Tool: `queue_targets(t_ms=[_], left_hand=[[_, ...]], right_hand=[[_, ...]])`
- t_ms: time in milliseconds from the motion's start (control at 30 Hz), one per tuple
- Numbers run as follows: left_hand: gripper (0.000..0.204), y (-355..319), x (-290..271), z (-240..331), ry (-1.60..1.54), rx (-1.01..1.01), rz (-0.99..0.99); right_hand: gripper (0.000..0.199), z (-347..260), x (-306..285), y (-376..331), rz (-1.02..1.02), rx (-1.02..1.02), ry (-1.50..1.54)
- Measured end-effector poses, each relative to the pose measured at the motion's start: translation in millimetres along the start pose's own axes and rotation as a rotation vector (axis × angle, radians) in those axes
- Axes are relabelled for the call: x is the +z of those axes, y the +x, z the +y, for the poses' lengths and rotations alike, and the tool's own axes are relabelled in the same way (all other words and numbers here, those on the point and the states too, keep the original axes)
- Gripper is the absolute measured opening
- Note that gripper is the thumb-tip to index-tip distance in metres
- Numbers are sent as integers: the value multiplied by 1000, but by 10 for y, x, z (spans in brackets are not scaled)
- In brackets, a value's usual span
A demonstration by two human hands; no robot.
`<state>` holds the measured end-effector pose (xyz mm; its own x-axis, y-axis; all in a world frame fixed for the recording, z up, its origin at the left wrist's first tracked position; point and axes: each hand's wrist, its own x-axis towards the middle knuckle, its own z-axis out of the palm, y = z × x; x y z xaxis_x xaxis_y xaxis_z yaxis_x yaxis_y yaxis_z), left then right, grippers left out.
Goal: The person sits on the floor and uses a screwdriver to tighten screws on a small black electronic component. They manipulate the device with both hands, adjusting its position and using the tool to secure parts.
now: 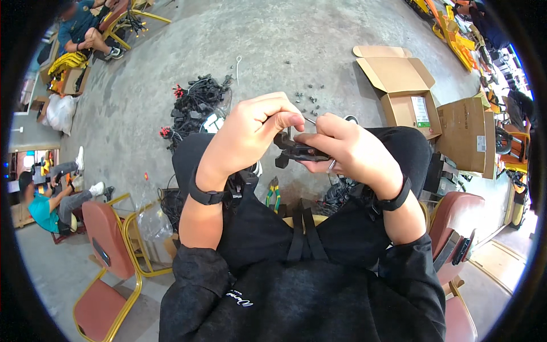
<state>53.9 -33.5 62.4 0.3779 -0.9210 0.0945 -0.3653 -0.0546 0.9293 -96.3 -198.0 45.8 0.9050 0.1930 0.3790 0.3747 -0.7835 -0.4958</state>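
Above my knees, my right hand [345,142] is closed round a black plastic part [296,151] with a clamp-like end pointing left. My left hand [250,125] is pinched just over that end, thumb against curled fingers. A thin metal rod [309,121] shows between the two hands, running to the left fingertips. Its full shape is hidden, and I cannot tell whether it touches the black part. Below the hands, pliers [273,194] with green and yellow handles lie between my legs.
A heap of black cabled parts [196,108] lies ahead-left, with small black pieces [310,102] scattered beyond my hands. An open cardboard box [399,85] and a larger carton [464,134] stand right. Chairs [108,239] flank me. Two people sit at the left.
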Motion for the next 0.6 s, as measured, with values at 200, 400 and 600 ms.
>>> queue_targets(t_ms=[200, 400, 600], left_hand=[[6, 23, 184, -2, 236, 263, 183], [13, 18, 165, 28, 244, 238, 223], [26, 14, 183, -5, 321, 309, 198]], right_hand=[[35, -61, 2, 23, 42, 31, -144], [36, -73, -31, 44, 79, 44, -175], [52, -18, 15, 40, 122, 51, -69]])
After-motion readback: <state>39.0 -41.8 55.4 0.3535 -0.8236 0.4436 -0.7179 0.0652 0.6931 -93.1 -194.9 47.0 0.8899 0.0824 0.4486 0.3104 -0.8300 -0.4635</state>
